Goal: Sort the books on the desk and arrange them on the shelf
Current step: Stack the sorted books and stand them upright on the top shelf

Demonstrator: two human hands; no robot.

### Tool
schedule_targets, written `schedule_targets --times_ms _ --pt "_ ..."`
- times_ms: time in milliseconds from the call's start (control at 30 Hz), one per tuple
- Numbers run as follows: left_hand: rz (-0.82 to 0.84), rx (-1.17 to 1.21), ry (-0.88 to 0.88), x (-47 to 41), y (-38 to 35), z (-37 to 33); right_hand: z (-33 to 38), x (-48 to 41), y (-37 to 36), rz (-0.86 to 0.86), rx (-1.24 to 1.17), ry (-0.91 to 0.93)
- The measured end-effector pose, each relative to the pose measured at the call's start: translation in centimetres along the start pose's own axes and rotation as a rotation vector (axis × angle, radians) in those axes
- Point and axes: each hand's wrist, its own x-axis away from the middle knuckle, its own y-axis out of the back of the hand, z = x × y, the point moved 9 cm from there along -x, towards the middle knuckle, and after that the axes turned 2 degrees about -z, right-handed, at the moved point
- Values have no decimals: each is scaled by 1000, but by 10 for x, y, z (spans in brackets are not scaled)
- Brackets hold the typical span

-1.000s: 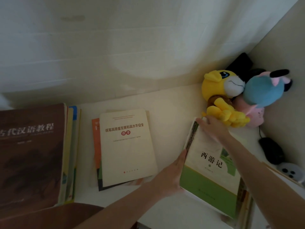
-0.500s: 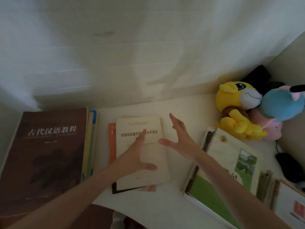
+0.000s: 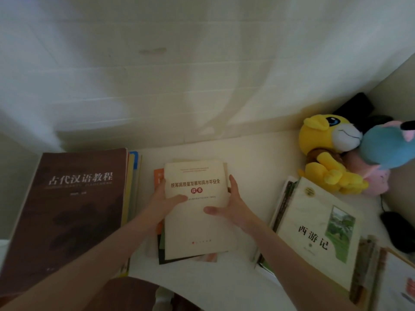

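White desk (image 3: pixel 258 167) against a pale wall, three book piles on it.
- Left pile: big brown textbook (image 3: pixel 74 209) on top, face up, long axis running away from the person, title upright to the wearer. Yellow and blue edges of the books under it show at its right side.
- Right pile: cream-and-green novel (image 3: pixel 314 223) on top, face up, long axis skewed with its top corner tipped left toward the wall.
- Middle pile: cream paperback (image 3: pixel 197 223) on top, face up, long axis pointing at the wall with a slight tilt, top edge farthest from the person, title upright. It sits askew on an orange book (image 3: pixel 158 176) and darker covers below.
- Left hand (image 3: pixel 166 203): clasps the paperback's left edge, thumb laid across the cover, fingers down the side.
- Right hand (image 3: pixel 233 205): clasps the right edge, thumb on the cover, fingers stretched along the side toward the wall. Both forearms come in from the bottom, converging.
- Far right corner: yellow plush (image 3: pixel 323 140), blue plush (image 3: pixel 386 144) and pink plush (image 3: pixel 377 178), touching one another. The yellow one is just beside the novel's top edge.
- Black mouse (image 3: pixel 397 230) near the right edge.
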Motion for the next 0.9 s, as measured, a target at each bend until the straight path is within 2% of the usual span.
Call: schedule_targets --times_ms 200,333,433,533,600,667,767,900 --pt "-39 164 83 -3 4 2 0 4 7 -44 -54 18" --pt "-37 210 157 -4 3 7 -16 5 27 -183 -150 -89" --pt "-31 199 188 -1 -1 6 -27 10 37 -227 -210 -115" --pt "68 -17 91 -2 -10 1 -31 14 41 -202 -306 -104" --pt "45 -195 -13 -2 -9 -5 -31 15 40 -180 -360 -83" --pt "22 -260 -72 -3 -6 -6 -32 17 39 -166 -415 -62" --pt "75 -147 -8 1 -3 -6 -32 23 37 -120 -472 -29" --pt "247 -5 15 8 -12 -11 -19 31 40 -90 -538 26"
